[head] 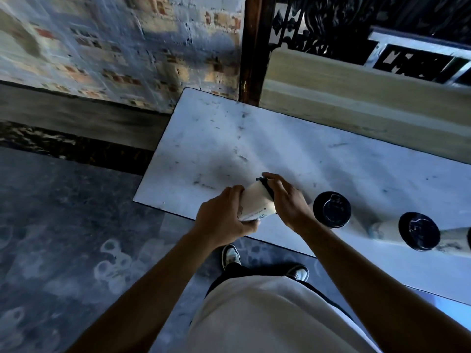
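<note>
White paper cup (pixel 256 202) tilted between hands: left hand (pixel 224 220) grips its base, right hand (pixel 285 197) curled over black lid (pixel 267 188), above table (pixel 229 138).

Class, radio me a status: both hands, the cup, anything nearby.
Left hand grips tilted white paper cup by its body. Right hand curled over its black plastic lid. Two more black-lidded cups stand close right on white marble table.

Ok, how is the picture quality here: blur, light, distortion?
Head view: motion blur smears the brick wall and softens the left hand and right hand gripping the cup. The light is dim and bluish, with a soft shadow on the table beyond the hands. The wide-angle lens stretches the forearms toward the corners.
</note>
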A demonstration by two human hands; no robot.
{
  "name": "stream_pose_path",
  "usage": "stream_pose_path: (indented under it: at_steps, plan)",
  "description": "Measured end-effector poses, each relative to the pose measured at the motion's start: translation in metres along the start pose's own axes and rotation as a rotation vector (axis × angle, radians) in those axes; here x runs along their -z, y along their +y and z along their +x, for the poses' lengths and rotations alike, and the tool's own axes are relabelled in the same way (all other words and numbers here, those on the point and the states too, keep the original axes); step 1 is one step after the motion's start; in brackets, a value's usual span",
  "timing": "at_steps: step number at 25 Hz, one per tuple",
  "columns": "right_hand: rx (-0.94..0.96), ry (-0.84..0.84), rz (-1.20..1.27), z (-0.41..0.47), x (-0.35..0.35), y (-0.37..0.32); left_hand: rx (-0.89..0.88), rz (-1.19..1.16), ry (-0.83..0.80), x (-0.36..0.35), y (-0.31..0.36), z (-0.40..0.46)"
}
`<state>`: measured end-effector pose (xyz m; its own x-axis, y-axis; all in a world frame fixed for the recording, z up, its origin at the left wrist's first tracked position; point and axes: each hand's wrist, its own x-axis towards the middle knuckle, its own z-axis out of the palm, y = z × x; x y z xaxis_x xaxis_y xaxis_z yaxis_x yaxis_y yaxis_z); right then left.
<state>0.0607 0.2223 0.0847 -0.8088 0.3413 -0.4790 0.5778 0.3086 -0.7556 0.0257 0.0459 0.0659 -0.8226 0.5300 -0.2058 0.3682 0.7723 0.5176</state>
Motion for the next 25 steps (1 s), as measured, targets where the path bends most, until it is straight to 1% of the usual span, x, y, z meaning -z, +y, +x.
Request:
stream_pose_path:
  at_steps: [2, 7, 15, 20, 22, 23, 25]
  plan:
    - [-0.04, -0.013, 0.156, 0.002, -0.002, 0.002, -0.016, 0.055, 0.035, 0.0, 0.008, -0.006]
    - [-0.107, -0.01, 0.429, 0.004, -0.002, -0.003, -0.024, 0.088, 0.1, 0.001, 0.021, -0.009]
    - [-0.093, -0.049, 0.471, 0.005, 0.001, 0.003, -0.057, 0.154, 0.144, 0.004, 0.03, -0.005]
    - [-0.081, -0.065, 0.487, 0.004, 0.007, -0.004, -0.079, 0.138, 0.181, 0.005, 0.03, 0.001]
    - [-0.071, -0.048, 0.534, 0.006, 0.011, -0.006, -0.061, 0.066, 0.161, 0.009, 0.029, 0.003]
    - [-0.069, -0.027, 0.587, 0.007, 0.012, -0.006, -0.021, -0.033, 0.144, 0.012, 0.03, 0.003]
    - [-0.102, 0.022, 0.75, 0.007, 0.014, -0.01, 0.078, -0.306, 0.108, 0.017, 0.033, 0.004]
